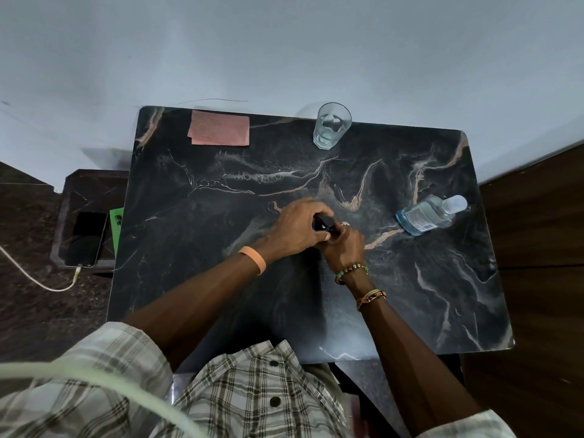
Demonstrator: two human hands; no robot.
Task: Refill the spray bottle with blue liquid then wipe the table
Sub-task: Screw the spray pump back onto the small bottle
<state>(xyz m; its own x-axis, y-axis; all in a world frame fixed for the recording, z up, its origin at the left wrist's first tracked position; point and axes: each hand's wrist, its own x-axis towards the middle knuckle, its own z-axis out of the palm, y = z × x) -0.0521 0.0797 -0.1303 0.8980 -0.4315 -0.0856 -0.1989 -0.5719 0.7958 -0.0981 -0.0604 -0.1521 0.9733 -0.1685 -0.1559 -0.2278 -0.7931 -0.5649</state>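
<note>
The left hand is curling over the spray bottle and the right hand is gripping it lower down, in the middle of the table. Bare top is lying all around. The blue bottle is lying by the right edge, the glass and cloth by the far edge.

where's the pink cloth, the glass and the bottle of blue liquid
pink cloth (219, 128), head view, middle of the folded cloth
glass (331, 126), head view, middle of its clear wall
bottle of blue liquid (424, 218), head view, on its label
</note>
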